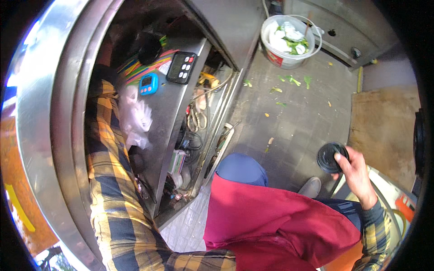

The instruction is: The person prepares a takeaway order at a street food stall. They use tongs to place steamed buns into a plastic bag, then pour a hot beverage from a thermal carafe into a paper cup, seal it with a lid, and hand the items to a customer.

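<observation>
My right hand [357, 172] grips black round lids [326, 158], apparently a small stack, with the thumb laid on top. It is held above the floor, to the right of my knees. My left arm in a plaid sleeve [112, 176] reaches deep into a metal cabinet, and the hand itself is lost in the shadow there. Beside that forearm a translucent plastic bag [135, 117] lies on the metal shelf [159, 132]. Farther along the shelf are a blue digital timer [149, 84], a black digital timer [181, 67] and several coloured straws [135, 69].
A lower shelf holds scissors [196, 120], cables [193, 140] and small boxes [177, 162]. On the tiled floor [298, 122], a white bucket [271, 57] contains green scraps and eggshells. Leaf bits lie scattered near it. A wooden board [383, 125] stands at the right.
</observation>
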`<state>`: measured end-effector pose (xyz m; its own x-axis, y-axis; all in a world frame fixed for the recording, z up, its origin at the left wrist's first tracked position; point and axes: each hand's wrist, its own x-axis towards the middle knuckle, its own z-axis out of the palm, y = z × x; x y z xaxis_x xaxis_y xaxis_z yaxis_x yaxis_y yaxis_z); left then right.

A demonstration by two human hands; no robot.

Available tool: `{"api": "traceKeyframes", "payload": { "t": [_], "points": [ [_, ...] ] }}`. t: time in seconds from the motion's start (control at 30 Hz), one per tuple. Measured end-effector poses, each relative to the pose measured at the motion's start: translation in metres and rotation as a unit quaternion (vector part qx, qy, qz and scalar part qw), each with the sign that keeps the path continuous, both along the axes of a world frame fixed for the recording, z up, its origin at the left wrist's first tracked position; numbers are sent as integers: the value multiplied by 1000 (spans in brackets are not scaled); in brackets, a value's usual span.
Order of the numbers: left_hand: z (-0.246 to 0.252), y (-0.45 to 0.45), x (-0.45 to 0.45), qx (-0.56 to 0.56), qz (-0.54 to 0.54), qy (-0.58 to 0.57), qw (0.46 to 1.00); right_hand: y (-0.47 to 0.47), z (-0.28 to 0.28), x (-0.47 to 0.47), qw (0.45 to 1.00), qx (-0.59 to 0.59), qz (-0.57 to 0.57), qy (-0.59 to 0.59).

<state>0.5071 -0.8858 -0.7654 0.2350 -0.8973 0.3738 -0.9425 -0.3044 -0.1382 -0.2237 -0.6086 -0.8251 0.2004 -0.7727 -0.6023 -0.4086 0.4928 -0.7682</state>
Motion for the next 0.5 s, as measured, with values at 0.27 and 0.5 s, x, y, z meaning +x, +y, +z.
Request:
{"api": "traceKeyframes", "payload": {
  "t": [0.27, 0.5],
  "points": [
    [7, -9, 20, 13, -17, -41, 999, 84, 21, -40, 995, -2, -88, 40],
    [-8, 1, 15, 4, -40, -50, 998, 85, 25, -31, 992, -36, -118, 27]
  ]
}}
